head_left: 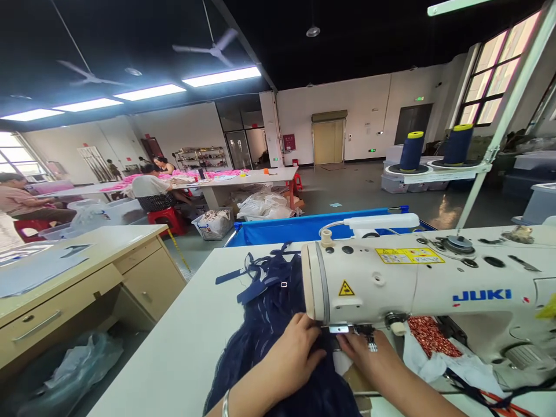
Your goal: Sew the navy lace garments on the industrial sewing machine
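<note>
The navy cloth [264, 324] lay bunched on the worktop [174, 347] and ran in under the head of the sewing machine [369, 284]. The left hand [296, 346] rested on it with fingers bent, while the right hand [369, 353] reached beneath the head from the other side, its fingertips partly hidden; whether either one pinched the cloth, I could not tell. Guiding it well probably called for light, even pressure from both sides, the layers kept flat, the fingers clear of the needle area, and the loose straps [230, 277] held away from the stitching. Beyond the worktop stood a blue trough [319, 220], its inside mostly out of sight. On the floor, a tub [211, 233] held pale, bagged material, and the boxes [393, 184] at the right had contents too indistinct to name. Beside the machine, a white wrap [419, 358] held a red-speckled bundle [434, 337]
</note>
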`<state>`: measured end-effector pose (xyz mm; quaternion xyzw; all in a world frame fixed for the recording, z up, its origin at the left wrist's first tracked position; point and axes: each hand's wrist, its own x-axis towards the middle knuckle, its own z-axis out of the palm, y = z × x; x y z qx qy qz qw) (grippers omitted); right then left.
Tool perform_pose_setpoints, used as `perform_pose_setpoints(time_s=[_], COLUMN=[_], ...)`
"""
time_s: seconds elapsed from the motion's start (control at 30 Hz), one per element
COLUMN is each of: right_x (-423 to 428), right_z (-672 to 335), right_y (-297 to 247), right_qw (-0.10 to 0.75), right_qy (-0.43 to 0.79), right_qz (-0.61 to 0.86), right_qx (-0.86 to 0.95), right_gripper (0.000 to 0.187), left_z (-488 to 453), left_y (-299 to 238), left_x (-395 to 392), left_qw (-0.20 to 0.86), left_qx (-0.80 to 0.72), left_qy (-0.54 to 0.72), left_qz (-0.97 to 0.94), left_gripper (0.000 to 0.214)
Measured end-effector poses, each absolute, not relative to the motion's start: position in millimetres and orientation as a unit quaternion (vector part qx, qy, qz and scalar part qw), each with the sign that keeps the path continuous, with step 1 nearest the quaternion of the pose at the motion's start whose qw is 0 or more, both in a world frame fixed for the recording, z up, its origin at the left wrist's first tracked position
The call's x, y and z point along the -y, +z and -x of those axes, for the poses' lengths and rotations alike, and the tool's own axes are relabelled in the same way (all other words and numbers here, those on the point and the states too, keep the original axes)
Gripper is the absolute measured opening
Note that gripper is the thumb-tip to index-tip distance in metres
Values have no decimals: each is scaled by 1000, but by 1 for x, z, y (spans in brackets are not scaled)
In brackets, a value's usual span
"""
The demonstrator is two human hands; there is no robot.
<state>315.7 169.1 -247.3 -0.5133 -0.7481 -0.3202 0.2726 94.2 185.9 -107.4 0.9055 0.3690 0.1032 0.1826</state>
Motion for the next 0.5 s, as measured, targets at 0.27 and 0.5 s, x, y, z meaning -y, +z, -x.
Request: perform_pose_setpoints(time_s=[0.27, 0.5], right_x=[-163, -146], right_z=[-333, -327], right_y=[-259, -233], right_qw=[225, 109], right_qy=[-341, -415], right_qz=[472, 463], right_qx=[781, 775], right_gripper=[30, 61], left_z=[-90, -84], left_y=[-127, -119], left_x=[-192, -194], left_qw=[100, 141], left_qx=[-337, -300], left_qy=[-2, 2], left_qz=[-936, -943], left_gripper=[45, 51])
